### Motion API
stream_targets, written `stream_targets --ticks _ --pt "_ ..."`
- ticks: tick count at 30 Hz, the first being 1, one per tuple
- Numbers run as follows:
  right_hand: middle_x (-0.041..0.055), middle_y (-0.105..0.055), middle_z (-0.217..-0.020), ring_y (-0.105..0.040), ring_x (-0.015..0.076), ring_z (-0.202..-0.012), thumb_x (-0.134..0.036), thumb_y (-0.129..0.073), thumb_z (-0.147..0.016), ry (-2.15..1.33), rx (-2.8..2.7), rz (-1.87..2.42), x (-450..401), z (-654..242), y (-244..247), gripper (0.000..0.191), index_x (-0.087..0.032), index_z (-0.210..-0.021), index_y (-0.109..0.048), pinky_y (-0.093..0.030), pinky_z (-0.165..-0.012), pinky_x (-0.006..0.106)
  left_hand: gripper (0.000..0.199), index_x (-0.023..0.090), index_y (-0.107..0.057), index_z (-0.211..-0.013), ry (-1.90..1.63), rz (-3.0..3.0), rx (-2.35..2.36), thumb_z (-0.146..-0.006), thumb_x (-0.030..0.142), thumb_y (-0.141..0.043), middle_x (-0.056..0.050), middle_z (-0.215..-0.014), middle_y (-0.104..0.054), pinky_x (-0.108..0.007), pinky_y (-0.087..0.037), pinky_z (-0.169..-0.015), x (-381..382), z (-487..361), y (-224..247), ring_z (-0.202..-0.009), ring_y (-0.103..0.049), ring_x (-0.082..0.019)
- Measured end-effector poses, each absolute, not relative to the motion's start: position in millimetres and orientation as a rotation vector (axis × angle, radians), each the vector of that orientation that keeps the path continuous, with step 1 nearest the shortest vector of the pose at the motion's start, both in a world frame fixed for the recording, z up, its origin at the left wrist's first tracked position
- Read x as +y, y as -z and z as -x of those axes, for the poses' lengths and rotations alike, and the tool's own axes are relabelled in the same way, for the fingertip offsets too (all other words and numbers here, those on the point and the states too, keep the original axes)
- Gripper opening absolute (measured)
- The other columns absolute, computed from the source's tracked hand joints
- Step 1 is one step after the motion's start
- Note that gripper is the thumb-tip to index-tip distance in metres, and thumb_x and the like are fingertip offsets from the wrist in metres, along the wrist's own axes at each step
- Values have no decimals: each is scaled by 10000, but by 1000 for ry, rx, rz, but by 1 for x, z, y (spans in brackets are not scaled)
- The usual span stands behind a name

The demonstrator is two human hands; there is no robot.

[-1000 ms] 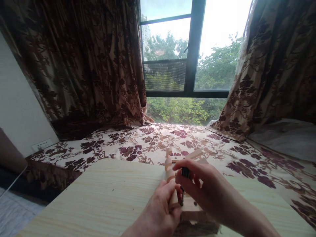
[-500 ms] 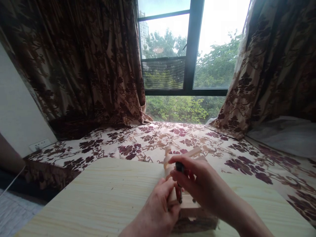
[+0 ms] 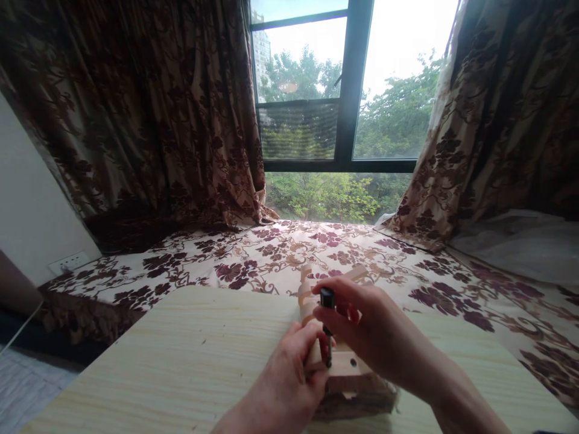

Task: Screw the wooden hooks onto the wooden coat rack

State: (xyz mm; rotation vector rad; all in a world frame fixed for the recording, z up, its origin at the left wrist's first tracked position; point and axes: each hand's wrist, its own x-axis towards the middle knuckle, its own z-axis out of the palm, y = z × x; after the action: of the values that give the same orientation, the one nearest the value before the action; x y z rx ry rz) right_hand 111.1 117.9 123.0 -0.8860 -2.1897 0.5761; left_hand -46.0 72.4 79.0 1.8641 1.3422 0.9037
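Observation:
My right hand [image 3: 357,316] pinches the black handle of a small screwdriver [image 3: 328,301], which stands nearly upright. Its thin metal shaft reaches down to a dark spot on a pale wooden piece [image 3: 344,365]; a dark round screw or hole shows to the right of it. My left hand [image 3: 296,367] is closed around a light wooden part [image 3: 313,357] with a turned, rounded shape, just left of the screwdriver tip. Under the pale piece lies a brown block with a rough side [image 3: 357,404]. Farther parts of the wooden assembly are partly behind my right hand.
A light wood-grain table [image 3: 181,355] spreads beneath the work. Beyond it a ledge with a floral cloth [image 3: 289,247] runs to the window [image 3: 350,120]. Patterned curtains [image 3: 190,120] hang on both sides, and a wall socket [image 3: 70,263] sits at the left.
My right hand's fingers have shifted slightly on the screwdriver, showing more of the handle and shaft. The screw or hole at right is clearer. The view has tilted slightly.

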Motion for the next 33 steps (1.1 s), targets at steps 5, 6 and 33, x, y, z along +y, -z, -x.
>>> stream_targets --ticks 5,6,33 --pt "-30 -616 -701 -524 112 -583 -275 -571 -849 -602 -2177 905 118 -112 -123 149 -240 -992 -594 -388 -533 231 107 228 -466 -816 -901 -1867 1338 -748 150 -493 -7 -913 -528 -317 -424 -910 72 46 -77 -950 -489 -175" --pt "-33 -619 -707 -527 108 -587 -267 -553 -862 -654 -2184 872 117 -112 -123 162 -251 -1018 -588 -392 -531 222 102 228 -462 -811 -904 -1872 1318 -751 149 -489 -5 -912 -536 -322 -415 -923 72 46 -78 -953 -492 -175" --pt "-17 -597 -736 -507 105 -624 -259 -507 -897 -686 -2211 794 120 -117 -125 89 -204 -862 -566 -376 -546 227 99 223 -540 -846 -900 -1853 1322 -766 182 -498 -12 -919 -565 -321 -404 -937 71 44 -83 -947 -491 -173"
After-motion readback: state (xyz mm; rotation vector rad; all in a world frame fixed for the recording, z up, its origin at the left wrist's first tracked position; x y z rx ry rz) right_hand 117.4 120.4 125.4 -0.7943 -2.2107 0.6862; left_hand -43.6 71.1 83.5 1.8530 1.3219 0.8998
